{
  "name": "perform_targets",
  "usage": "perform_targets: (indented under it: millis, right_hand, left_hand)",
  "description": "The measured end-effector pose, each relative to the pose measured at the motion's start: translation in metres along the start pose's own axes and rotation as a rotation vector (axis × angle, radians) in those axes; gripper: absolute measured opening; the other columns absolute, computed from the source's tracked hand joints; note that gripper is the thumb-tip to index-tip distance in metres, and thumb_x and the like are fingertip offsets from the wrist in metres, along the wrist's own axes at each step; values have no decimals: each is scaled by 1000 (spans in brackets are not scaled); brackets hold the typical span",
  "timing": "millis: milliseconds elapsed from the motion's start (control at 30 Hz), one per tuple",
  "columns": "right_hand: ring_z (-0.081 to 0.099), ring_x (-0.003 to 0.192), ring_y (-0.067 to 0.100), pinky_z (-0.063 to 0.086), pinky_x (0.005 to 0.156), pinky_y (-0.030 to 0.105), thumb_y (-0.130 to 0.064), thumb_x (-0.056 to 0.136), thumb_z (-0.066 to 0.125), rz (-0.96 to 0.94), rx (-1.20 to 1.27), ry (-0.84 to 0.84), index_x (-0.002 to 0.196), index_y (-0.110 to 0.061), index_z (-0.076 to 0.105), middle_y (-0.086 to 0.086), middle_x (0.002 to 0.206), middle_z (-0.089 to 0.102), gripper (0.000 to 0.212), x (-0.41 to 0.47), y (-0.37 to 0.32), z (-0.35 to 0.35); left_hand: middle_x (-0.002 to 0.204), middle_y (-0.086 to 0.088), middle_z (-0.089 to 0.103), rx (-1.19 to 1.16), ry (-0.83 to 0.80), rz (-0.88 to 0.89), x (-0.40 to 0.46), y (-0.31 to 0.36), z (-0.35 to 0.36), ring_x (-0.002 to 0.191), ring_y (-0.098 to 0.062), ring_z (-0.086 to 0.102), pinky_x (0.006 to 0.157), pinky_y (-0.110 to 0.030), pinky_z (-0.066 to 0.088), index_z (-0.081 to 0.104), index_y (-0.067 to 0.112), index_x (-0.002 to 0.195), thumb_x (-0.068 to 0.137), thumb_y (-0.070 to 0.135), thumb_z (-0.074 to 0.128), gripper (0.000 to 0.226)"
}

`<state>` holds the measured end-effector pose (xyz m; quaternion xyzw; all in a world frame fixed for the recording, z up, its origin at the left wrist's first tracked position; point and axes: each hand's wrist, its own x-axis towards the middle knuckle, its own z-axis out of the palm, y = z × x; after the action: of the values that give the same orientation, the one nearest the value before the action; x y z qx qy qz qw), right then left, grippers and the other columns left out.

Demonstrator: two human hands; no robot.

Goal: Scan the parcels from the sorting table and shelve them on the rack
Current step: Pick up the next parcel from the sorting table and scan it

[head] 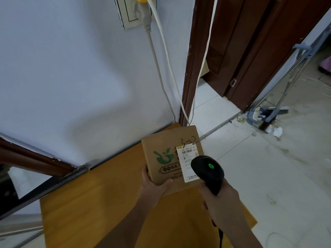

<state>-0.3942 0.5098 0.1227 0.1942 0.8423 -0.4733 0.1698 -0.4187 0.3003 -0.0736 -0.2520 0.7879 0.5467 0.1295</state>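
Gripped at its near-left corner by the left hand, thumb on top: cardboard parcel, held above the wooden sorting table. Clasped round the handle by the right hand: black scanner, green light lit, head over the parcel's white label. Beyond the parcel, hanging cables against the wall

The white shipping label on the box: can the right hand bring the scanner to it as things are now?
Probably yes. The right hand holds the scanner just over the label, nothing lies between them, and the left hand grips the box at its near left corner, away from the label.
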Motion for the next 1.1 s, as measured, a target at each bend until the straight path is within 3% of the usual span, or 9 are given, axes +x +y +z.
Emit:
perform_targets:
  millis: [267, 467, 667, 1100]
  right_hand:
    - [59, 41, 6, 46, 45, 13, -15, 93, 65, -16, -19, -40, 83, -14, 58, 1, 50, 60, 11, 9, 11, 2]
    - [60, 41, 5, 47, 46, 15, -19, 93, 65, -6, -9, -52, 89, -18, 58, 10, 57, 67, 8, 14, 14, 4]
    - [63, 43, 9, 49, 48, 17, -20, 93, 65, -7, -3, -48, 91, -19, 57, 7, 56, 66, 8, 19, 16, 5]
    - [64, 43, 9, 45, 44, 13, -20, 94, 64, -16, -6, -56, 90, -18, 58, 6, 56, 63, 7, 29, 13, 12]
  left_hand:
    - [136, 15, 60, 19, 23, 18, -3, -5, 3, 118, -15, 65, 90, -44, 65, 21, 51, 155, 51, 72, 92, 128]
    - [135, 14, 60, -43, 30, 1, -5, -6, 6, 117, -13, 66, 87, -45, 65, 24, 51, 153, 49, 64, 96, 127]
    - [140, 13, 56, 20, 40, 32, -5, -7, 5, 122, -16, 62, 93, -47, 63, 21, 55, 150, 50, 69, 92, 124]
    - [139, 13, 58, -3, 46, 42, -6, -11, 6, 120, -15, 64, 88, -44, 65, 19, 60, 148, 46, 75, 93, 127]
